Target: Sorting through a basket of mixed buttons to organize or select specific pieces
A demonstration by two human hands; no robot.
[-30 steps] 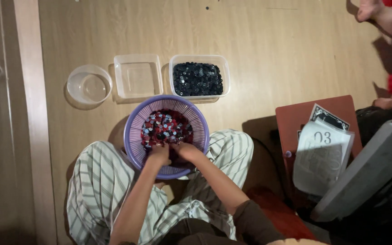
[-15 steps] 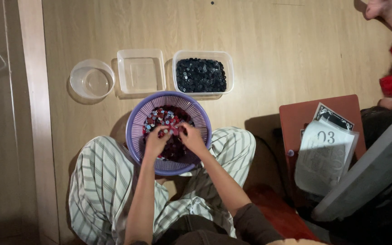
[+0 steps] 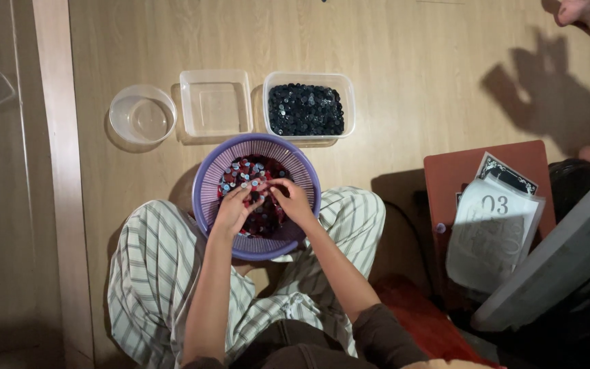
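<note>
Wooden flooring (image 3: pixel 411 55) carries a round purple plastic basket (image 3: pixel 206 184) of red and dark small discs (image 3: pixel 257 215) (between striped knees); left hand (image 3: pixel 232 208) and right hand (image 3: pixel 291 199) rest inside, fingers loosely curled, picking at discs.

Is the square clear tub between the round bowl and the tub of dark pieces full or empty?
Empty: the square clear tub shows only its bare bottom, unlike the tub of dark pieces beside it.

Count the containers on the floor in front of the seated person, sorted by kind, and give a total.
Purple round basket, holding mixed small pieces, both hands in it: 1
Clear round bowl: 1
Clear rectangular tub with nothing in it: 1
Clear rectangular tub of dark pieces: 1
Total: 4
</note>
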